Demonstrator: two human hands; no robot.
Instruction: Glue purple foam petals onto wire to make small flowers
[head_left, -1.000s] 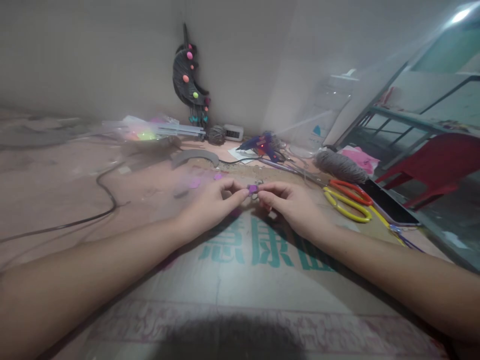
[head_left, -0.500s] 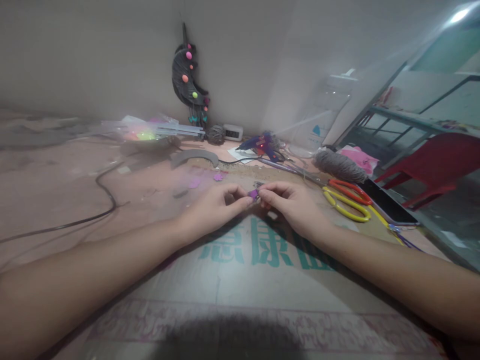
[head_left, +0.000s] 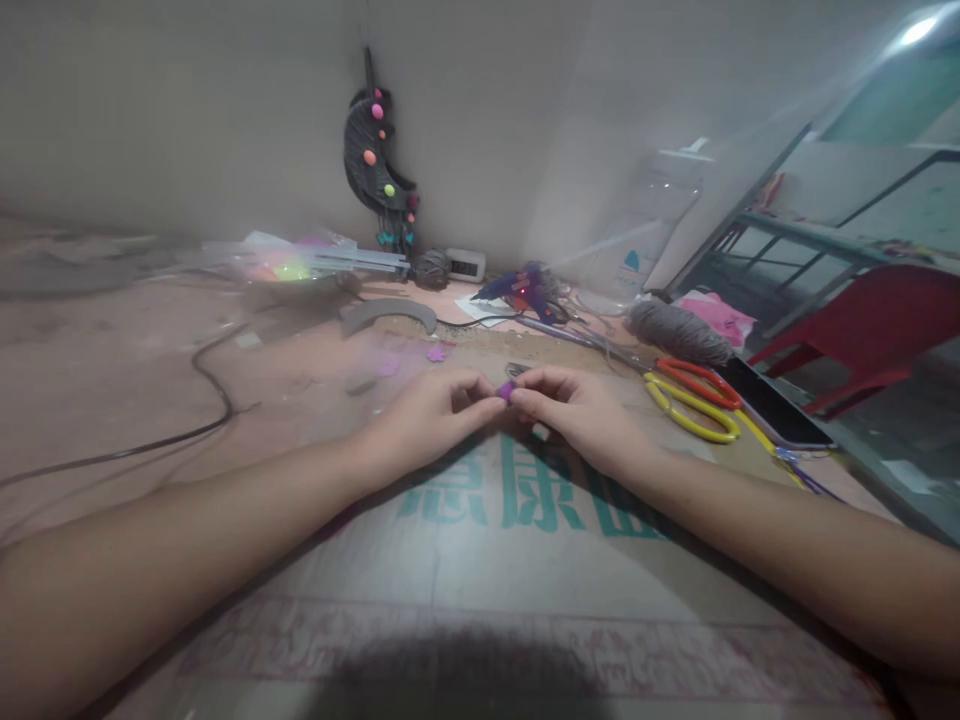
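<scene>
Between the fingertips of both hands is a small purple piece (head_left: 506, 391), perhaps felt or foam; its exact shape is too small to make out. My left hand (head_left: 450, 405) pinches it from the left, thumb against forefinger. My right hand (head_left: 581, 405) is closed on its right side, thumb tip against it. Just behind the fingers lies a small metal clip-like item (head_left: 515, 369). Farther back on the board rests a purple flower-shaped cutout (head_left: 436, 354), with a blurred purple scrap (head_left: 388, 367) beside it.
Scissors (head_left: 694, 408) with red and yellow handles, a phone (head_left: 776, 405) and grey yarn (head_left: 679, 330) are at the right. A glue gun (head_left: 525, 292) with a red light and a grey curved strip (head_left: 390, 315) lie behind. A decorated crescent (head_left: 371, 155) hangs on the wall; a black cable (head_left: 217, 390) runs left.
My right hand has shifted slightly left, its thumb now closer to the left fingertips. The purple piece has turned or moved a little between the fingers.
</scene>
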